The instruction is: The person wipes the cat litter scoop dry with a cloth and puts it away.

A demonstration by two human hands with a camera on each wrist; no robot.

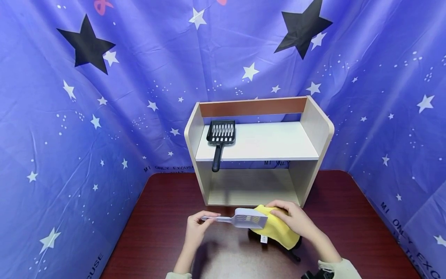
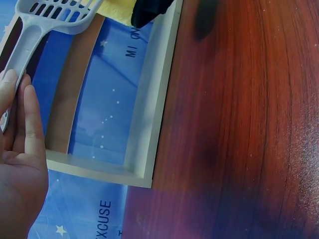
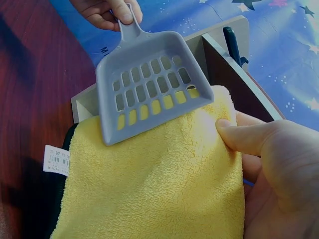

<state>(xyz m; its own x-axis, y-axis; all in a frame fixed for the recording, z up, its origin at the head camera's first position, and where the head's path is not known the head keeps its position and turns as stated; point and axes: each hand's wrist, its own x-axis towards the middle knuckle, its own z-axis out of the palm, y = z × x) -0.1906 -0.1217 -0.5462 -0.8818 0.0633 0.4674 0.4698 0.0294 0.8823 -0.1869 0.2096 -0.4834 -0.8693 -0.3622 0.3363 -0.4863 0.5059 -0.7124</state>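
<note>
My left hand point(image 1: 196, 228) pinches the handle of a light grey slotted litter scoop point(image 1: 248, 217) between thumb and fingers. Its scoop end points right, in front of the shelf. A fluffy yellow cloth point(image 3: 159, 184) with a black underside hangs from my right hand point(image 1: 299, 221), gripped near its upper edge with the thumb on the yellow face. In the right wrist view the scoop's front edge overlaps the top of the cloth, and yellow shows through its lower slots. A white printed tag point(image 3: 57, 160) sticks out from the cloth's side.
Behind my hands stands a two-level wooden shelf point(image 1: 258, 141). A black slotted litter scoop point(image 1: 216, 155) lies on its upper board at the left, handle jutting over the front edge. The dark red table point(image 1: 153, 224) is bordered by blue star-patterned curtains point(image 1: 139, 97).
</note>
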